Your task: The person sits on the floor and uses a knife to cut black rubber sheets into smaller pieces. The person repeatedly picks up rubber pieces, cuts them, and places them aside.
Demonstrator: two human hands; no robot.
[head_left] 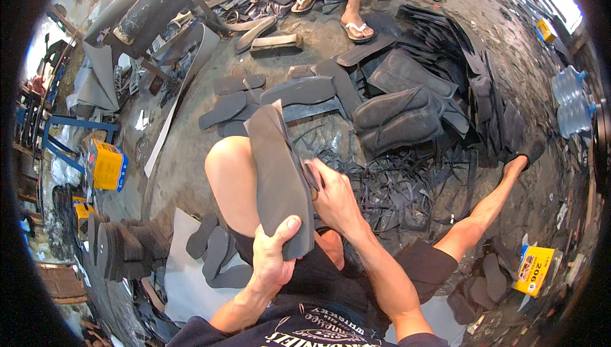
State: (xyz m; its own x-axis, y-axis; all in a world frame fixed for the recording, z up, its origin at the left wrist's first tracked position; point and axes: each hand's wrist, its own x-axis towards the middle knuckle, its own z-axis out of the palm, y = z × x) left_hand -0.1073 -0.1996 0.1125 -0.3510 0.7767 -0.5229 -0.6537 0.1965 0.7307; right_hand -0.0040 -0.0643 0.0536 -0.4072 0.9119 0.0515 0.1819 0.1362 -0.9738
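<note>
One grey stack (pixel 277 178) is in the left hand's (pixel 272 251) fingers. Two yellow containers (pixel 108 166) stand left of the fingers, two more right; beyond them, two white sandals (pixel 358 28); far right, one clear jug (pixel 571 102).

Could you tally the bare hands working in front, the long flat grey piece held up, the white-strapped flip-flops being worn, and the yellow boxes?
Bare hands: 2
Long flat grey piece, possibly layered: 1
White-strapped flip-flops: 2
Yellow boxes, one partly hidden: 4
Total: 9
</note>
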